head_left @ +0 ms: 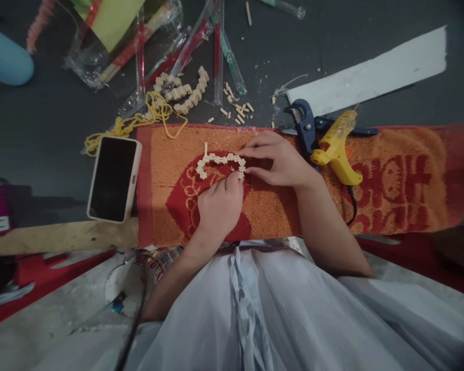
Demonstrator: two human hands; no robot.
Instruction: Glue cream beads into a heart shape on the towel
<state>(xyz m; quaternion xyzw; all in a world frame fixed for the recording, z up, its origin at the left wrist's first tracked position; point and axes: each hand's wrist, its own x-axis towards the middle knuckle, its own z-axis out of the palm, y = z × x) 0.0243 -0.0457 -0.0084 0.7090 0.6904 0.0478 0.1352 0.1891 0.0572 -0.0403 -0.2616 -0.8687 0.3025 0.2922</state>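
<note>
A curved chain of small pale wooden stick pieces (221,159) lies on the orange and red towel (276,211), bent like an arch. Its right end is between my two hands. My left hand (221,203) comes from below, fingers curled, with thumb and forefinger pinching that end. From the right, my right hand (276,158) reaches in with its fingertips touching the same end; its thumb and fingers are bent toward each other. One short stick (205,149) stands out at the chain's upper left. The exact contact under the fingertips is hidden.
Right of my hands lie a yellow glue gun (338,149), a blue-handled cutter (304,126) and a white board strip (371,72). On the left is a phone (114,179). Beyond the towel are yellow cord (131,123), more wooden chains (195,95), loose stick bits (239,111) and plastic-wrapped sticks (217,56).
</note>
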